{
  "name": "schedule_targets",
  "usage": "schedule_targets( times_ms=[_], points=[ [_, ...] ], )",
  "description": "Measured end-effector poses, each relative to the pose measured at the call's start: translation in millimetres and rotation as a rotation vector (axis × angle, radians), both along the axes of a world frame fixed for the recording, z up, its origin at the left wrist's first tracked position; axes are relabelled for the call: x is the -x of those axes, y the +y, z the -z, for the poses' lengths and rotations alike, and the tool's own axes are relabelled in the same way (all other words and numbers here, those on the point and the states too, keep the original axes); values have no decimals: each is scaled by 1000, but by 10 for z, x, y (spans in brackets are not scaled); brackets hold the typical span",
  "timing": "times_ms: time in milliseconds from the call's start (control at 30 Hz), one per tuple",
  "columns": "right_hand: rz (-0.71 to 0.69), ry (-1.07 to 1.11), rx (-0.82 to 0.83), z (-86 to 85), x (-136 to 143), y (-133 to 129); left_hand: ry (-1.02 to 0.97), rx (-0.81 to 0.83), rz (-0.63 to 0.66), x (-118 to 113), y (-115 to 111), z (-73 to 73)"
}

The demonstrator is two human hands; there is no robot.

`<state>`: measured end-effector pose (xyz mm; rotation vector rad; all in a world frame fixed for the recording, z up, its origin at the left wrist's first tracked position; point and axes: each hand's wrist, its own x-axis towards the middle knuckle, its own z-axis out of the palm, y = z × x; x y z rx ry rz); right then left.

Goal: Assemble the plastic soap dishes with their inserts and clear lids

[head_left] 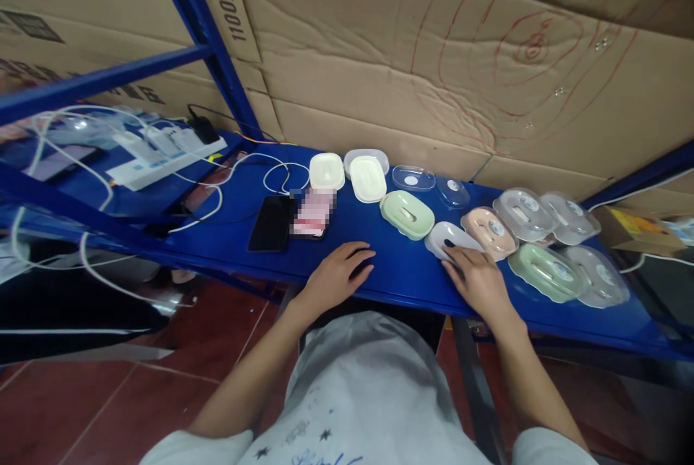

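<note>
My left hand (337,275) rests on the front of the blue table (390,270), its fingers apart and nothing in them. My right hand (477,278) lies over the near edge of a pale lavender oval piece (443,235), fingertips touching it; whether it grips the piece is unclear. Behind it sits a green oval piece (408,215) with a slot. A peach piece (489,232) under a clear cover is just right of the lavender one. Further back stand cream dishes (327,172) and clear lids (413,178).
Several covered pieces (549,272) crowd the table's right side. A black phone (270,223) and a partly blurred pink item (314,213) lie left. White cables and a power strip (168,165) are at the far left. Cardboard (379,53) stands behind.
</note>
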<state>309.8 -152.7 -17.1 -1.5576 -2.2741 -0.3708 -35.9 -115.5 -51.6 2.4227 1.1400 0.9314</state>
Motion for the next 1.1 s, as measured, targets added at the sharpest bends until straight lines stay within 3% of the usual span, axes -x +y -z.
schedule_targets(
  times_ms=[100,233,400,533,700,900,1100],
  points=[
    [-74,51,48,67,165,-69,2,17,-4,0,-14,-15],
    [-213,96,139,25,395,-142,51,9,50,8,-31,-67],
    [-524,177,220,-158,634,178,86,-34,128,17,-40,-102],
    [-399,138,129,-277,668,738,54,-45,115,18,-37,-86],
    [-255,21,118,-150,562,1190,12,-73,44,30,-25,-54],
    [-272,238,-81,-163,432,1021,-43,22,30,51,-19,-47],
    [-224,198,-189,-241,454,919,-64,3,56,58,1,-59]
  ],
)
